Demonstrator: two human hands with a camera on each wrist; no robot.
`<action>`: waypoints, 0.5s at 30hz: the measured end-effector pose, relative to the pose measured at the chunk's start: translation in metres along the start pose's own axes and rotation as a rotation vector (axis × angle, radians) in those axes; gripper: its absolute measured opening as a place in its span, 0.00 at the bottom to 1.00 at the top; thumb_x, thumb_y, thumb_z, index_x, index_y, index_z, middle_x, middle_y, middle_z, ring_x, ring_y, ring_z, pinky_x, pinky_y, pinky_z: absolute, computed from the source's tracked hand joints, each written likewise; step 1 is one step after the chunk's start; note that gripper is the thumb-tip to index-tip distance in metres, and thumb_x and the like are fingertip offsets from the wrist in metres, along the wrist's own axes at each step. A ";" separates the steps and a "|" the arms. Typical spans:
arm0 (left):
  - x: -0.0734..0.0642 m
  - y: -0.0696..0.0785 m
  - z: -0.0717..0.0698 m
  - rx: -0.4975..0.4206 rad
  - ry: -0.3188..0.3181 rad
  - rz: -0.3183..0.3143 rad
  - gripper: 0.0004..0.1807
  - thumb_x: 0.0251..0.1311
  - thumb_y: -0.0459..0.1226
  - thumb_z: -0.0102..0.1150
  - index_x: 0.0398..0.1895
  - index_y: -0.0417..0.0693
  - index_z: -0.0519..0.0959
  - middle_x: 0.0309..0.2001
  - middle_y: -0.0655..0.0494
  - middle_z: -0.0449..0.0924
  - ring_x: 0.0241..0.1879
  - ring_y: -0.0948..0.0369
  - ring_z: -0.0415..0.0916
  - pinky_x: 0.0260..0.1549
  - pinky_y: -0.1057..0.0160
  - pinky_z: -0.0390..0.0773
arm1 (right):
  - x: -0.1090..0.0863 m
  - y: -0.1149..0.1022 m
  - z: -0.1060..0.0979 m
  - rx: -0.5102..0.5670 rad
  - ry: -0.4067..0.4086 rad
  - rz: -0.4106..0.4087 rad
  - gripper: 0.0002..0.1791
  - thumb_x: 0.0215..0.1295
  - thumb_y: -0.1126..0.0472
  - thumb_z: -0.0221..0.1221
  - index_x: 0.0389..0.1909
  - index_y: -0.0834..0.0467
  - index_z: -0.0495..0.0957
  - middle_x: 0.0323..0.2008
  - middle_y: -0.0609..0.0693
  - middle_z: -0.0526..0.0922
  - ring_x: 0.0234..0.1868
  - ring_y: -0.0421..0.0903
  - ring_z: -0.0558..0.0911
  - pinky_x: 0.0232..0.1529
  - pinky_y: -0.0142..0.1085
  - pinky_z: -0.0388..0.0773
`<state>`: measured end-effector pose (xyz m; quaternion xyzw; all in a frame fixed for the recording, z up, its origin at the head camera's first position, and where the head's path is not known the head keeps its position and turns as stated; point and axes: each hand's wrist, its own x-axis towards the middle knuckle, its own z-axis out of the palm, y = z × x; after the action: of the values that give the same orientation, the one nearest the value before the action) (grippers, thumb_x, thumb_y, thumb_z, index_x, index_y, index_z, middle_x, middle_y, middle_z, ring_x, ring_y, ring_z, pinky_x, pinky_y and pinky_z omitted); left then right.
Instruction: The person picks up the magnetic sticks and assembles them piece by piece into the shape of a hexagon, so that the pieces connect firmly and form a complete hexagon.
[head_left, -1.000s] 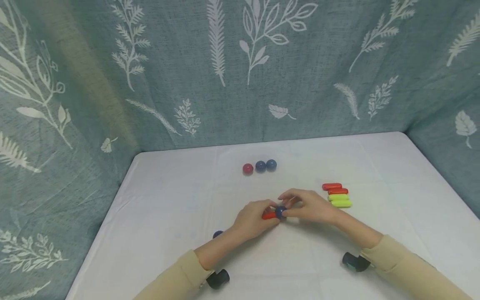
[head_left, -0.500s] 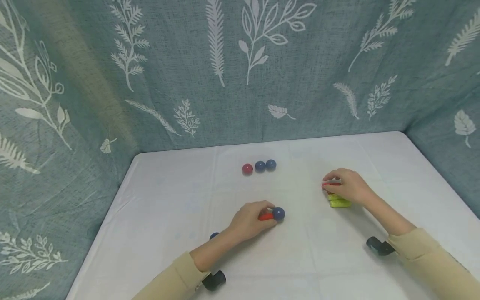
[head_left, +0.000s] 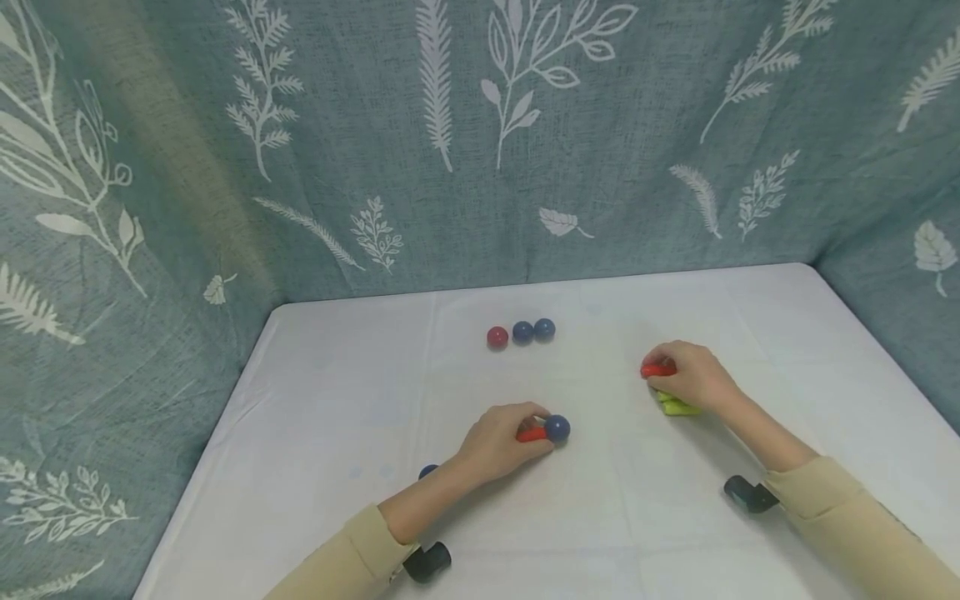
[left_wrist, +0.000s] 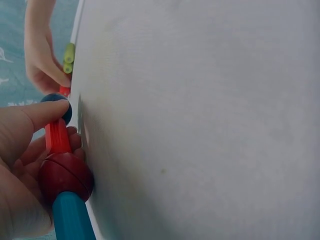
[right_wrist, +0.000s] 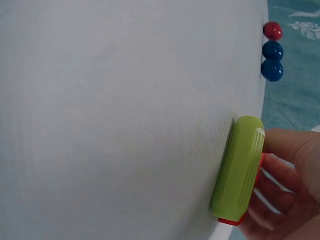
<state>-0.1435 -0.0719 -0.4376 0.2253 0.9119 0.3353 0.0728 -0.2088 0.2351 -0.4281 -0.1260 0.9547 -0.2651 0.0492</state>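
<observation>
My left hand (head_left: 504, 440) grips a joined piece of magnetic-looking rods and balls above the white table. In the left wrist view, a blue ball (left_wrist: 61, 106) tops a red rod (left_wrist: 58, 137), followed by a dark red ball (left_wrist: 66, 176) and a blue rod (left_wrist: 73, 217); the thumb lies across the top ball. At the right, my right hand (head_left: 696, 377) pinches another red rod (head_left: 658, 370), its fingers partly covering it. Yellow-green rods (head_left: 678, 408) lie just in front of that hand; in the right wrist view one yellow-green rod (right_wrist: 240, 170) hides most of the red behind it.
A red ball (head_left: 497, 337) and two blue balls (head_left: 533, 331) sit in a row farther back on the white table (head_left: 360, 358). Another blue ball (head_left: 428, 470) shows partly behind my left forearm. A patterned teal cloth (head_left: 465, 225) closes off the back and sides.
My right hand has left the blue ball at the left hand, moved right to the rods and taken hold of a red one. My left hand has stayed nearly still with its piece.
</observation>
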 end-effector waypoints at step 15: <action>0.002 0.001 -0.001 -0.018 -0.005 -0.015 0.18 0.56 0.41 0.69 0.50 0.49 0.81 0.36 0.59 0.83 0.36 0.64 0.77 0.37 0.65 0.75 | -0.014 -0.046 0.021 0.146 -0.053 -0.276 0.15 0.57 0.67 0.68 0.46 0.55 0.83 0.41 0.46 0.84 0.43 0.46 0.80 0.44 0.41 0.80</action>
<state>-0.1447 -0.0704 -0.4362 0.2188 0.9103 0.3422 0.0797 -0.1823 0.1904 -0.4225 -0.2591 0.9048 -0.3346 0.0467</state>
